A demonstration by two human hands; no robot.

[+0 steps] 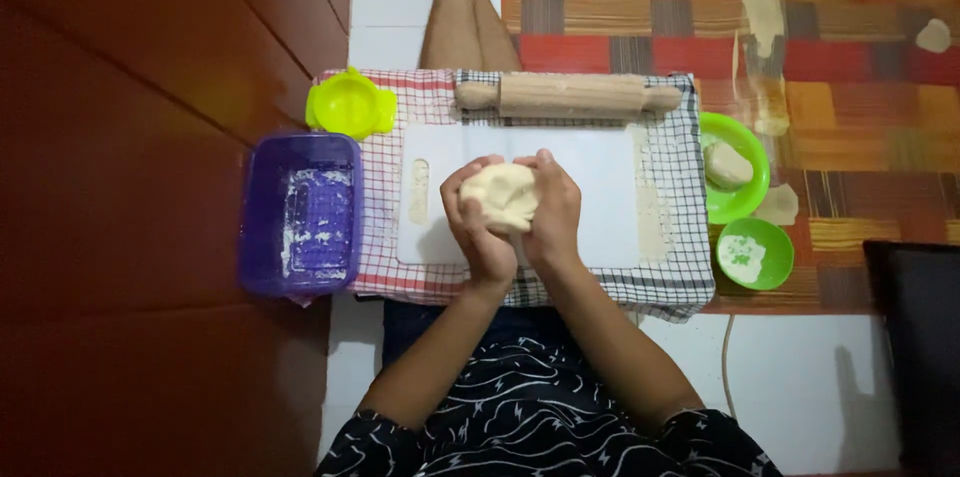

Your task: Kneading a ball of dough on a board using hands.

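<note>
A pale lump of dough (pixel 503 194) is held between both my hands above a white cutting board (pixel 600 172). My left hand (pixel 475 232) cups its left and lower side. My right hand (pixel 553 212) wraps its right side, fingers curled over the top. The board lies on a checked cloth (pixel 385 197). A wooden rolling pin (pixel 568 95) rests across the far edge of the cloth, apart from my hands.
A purple plastic tub (pixel 262 227) with flour traces sits left of the cloth, a yellow-green press mould (pixel 350 103) behind it. Right are a green bowl (pixel 748 199) with a dough piece (pixel 727 165) and a smaller green bowl (pixel 755 254). A person's leg (pixel 462 12) lies beyond.
</note>
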